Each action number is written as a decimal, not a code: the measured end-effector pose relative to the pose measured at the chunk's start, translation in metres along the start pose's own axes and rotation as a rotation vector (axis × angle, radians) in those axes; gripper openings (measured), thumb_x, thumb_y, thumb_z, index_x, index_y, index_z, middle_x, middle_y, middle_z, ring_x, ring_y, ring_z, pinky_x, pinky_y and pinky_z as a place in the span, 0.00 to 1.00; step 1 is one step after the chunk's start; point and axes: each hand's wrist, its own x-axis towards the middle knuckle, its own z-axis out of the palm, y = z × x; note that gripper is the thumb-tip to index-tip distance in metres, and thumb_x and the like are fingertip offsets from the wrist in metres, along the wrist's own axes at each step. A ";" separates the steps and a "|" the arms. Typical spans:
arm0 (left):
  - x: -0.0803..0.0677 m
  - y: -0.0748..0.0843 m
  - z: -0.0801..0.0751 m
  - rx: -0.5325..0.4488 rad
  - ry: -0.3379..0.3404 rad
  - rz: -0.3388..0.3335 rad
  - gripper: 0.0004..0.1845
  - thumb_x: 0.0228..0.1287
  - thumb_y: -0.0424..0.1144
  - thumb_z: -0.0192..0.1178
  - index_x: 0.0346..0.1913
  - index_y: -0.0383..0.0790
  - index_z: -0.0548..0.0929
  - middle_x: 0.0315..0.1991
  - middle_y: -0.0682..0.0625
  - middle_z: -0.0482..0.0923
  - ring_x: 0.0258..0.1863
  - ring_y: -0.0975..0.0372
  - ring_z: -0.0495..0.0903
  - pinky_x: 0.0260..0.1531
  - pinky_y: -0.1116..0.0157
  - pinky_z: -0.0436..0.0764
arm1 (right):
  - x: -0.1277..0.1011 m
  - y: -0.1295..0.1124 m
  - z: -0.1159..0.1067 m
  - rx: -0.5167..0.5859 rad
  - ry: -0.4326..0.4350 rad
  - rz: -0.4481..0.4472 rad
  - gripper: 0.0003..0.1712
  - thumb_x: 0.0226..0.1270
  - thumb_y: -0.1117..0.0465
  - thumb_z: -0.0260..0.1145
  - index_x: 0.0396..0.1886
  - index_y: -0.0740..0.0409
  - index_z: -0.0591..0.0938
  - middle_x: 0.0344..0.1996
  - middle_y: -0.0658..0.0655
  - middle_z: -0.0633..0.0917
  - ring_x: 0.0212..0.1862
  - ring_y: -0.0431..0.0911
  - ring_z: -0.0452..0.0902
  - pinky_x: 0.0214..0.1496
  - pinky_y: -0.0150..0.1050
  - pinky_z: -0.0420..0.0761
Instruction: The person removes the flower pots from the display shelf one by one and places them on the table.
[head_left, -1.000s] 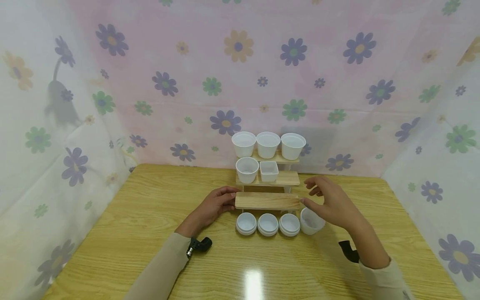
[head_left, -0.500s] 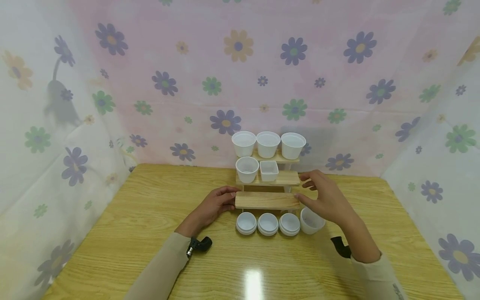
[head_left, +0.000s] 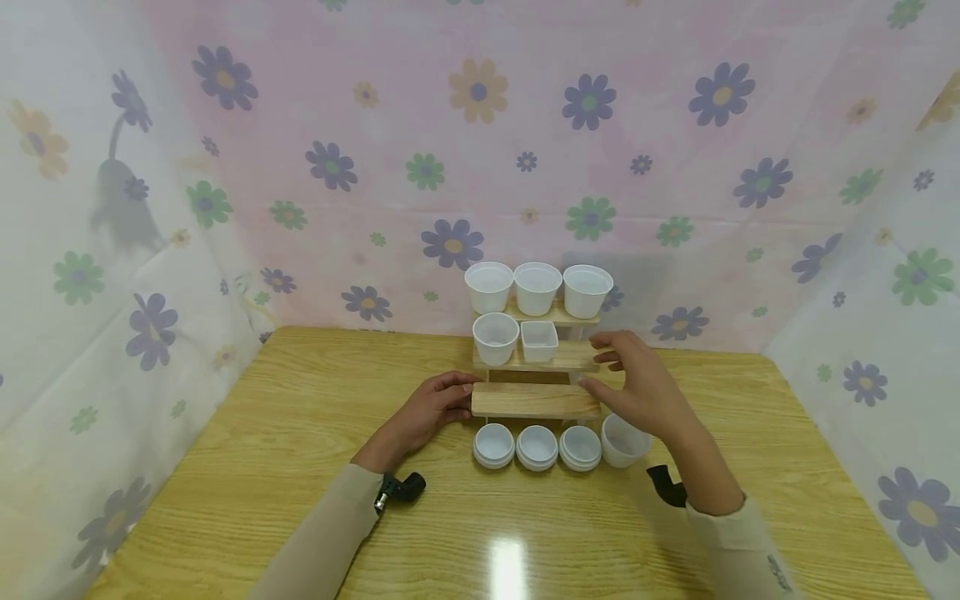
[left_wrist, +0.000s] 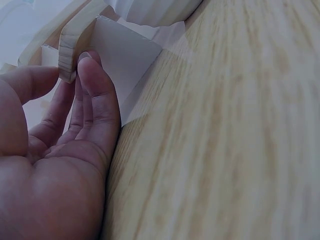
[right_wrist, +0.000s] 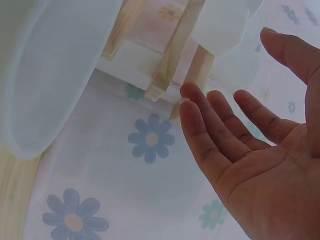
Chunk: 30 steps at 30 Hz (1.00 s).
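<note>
- a pastel floral cloth (head_left: pixel 510 192) hangs behind the counter and along its left and right sides.
- the wood-grain counter (head_left: pixel 450 517) carries everything, with a bright reflection near its front edge.
- the 3-step wooden stand (head_left: pixel 536 400) stands towards the back of the counter, its pale boards rising to the rear on clear supports.
- 2 beige sleeves (head_left: pixel 326 533) reach in, 1 from each side.
- the right hand (head_left: pixel 641 383) hovers by the stand's right end, fingers released and slightly bent, gripping nothing.
- the left hand (head_left: pixel 427 412) rests low at the stand's left end, its fingers pinching the tip of the lowest board.
- 3 round white pots (head_left: pixel 537 298) stand side by side on the top board.
- 1 round tub (head_left: pixel 496 343) stands at the left of the middle board.
- 1 translucent cup (head_left: pixel 626 443) leans slightly on the counter, below the right hand.
- 3 low white jars (head_left: pixel 537 450) line up before the stand, left of the cup.
- 1 square pot (head_left: pixel 539 345) stands just right of the tub.
- 2 black fittings (head_left: pixel 405 487) sit at the wrists.
</note>
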 end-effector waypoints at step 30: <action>-0.001 0.002 0.002 0.017 0.006 -0.001 0.21 0.84 0.40 0.54 0.70 0.31 0.76 0.50 0.48 0.83 0.44 0.61 0.83 0.45 0.66 0.85 | 0.031 -0.016 0.021 0.132 0.008 0.173 0.40 0.69 0.60 0.77 0.75 0.65 0.70 0.65 0.70 0.79 0.62 0.65 0.80 0.65 0.63 0.79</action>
